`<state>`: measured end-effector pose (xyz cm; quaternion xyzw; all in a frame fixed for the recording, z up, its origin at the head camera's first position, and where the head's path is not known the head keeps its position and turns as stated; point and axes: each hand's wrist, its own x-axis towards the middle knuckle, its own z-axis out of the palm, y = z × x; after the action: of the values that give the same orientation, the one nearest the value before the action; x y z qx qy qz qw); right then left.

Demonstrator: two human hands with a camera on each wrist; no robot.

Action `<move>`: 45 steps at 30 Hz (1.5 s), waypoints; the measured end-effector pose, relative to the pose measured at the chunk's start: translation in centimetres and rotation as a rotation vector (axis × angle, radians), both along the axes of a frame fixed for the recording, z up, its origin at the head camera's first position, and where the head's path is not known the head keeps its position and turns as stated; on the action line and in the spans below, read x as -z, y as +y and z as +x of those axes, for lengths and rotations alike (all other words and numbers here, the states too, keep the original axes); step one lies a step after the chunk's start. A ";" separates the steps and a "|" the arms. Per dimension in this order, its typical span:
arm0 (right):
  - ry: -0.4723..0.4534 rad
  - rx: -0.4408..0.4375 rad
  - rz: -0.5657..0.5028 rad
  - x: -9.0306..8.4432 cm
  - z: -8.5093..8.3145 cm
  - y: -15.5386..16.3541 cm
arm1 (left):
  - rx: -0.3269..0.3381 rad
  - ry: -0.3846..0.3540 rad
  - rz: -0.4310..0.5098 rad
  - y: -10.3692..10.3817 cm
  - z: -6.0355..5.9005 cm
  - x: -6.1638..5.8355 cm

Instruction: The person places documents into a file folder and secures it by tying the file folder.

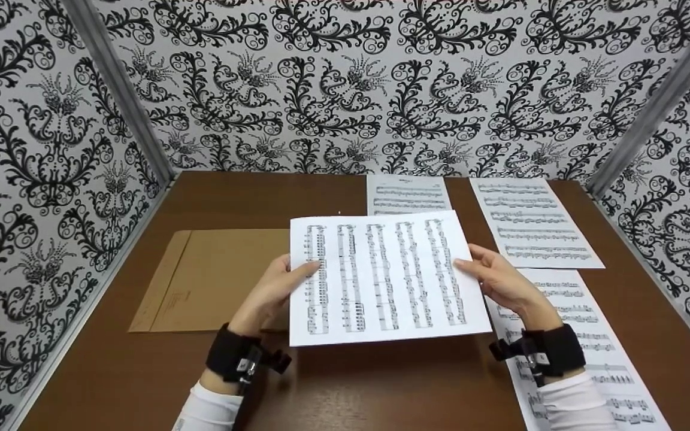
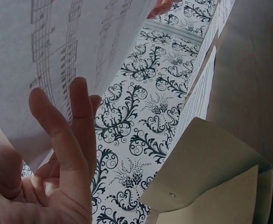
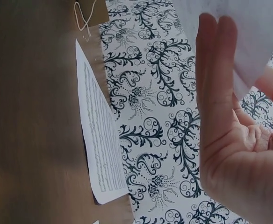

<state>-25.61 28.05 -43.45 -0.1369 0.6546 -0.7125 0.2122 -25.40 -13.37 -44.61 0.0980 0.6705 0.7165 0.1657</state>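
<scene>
Our left hand (image 1: 273, 288) and right hand (image 1: 508, 286), pinching sideways sheet music (image 1: 390, 278), brown envelope (image 1: 222, 278) at left, printed pages (image 1: 536, 224) on table (image 1: 375, 383)

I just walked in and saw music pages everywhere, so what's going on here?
A person is holding a page of music above the table, left hand at one side and right hand at the other. It is turned sideways, its staves running up and down. On the table, a back sheet is partly hidden behind it; a far-right sheet and a near-right sheet lie farther right. A brown folder or envelope lies on the left.
</scene>
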 end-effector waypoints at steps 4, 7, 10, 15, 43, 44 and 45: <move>0.005 -0.044 -0.009 0.3 0.0 -0.3 | 0.025 0.024 -0.027 -0.1 -0.1 0.1; -0.005 -0.059 0.000 0.4 0.0 -0.5 | 0.044 0.022 -0.031 -0.1 -0.1 0.0; -0.020 -0.071 0.017 0.5 0.1 -0.8 | 0.078 0.015 -0.029 0.0 0.0 0.0; -0.014 -0.118 0.032 0.9 0.0 -0.9 | 0.117 0.014 -0.035 0.1 0.1 0.0; 0.008 0.038 0.168 1.3 -0.3 -2.1 | 0.068 -0.016 -0.084 -0.9 -0.7 1.5; 0.007 0.040 0.176 1.3 -0.4 -2.2 | 0.063 -0.011 -0.091 -0.9 -0.7 1.6; 0.007 0.042 0.182 1.3 -0.4 -2.2 | 0.056 -0.004 -0.097 -1.0 -0.8 1.7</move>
<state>-26.01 25.81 -44.75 -0.1056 0.7202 -0.6539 0.2063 -26.18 -14.34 -46.31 0.1073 0.7012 0.6783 0.1915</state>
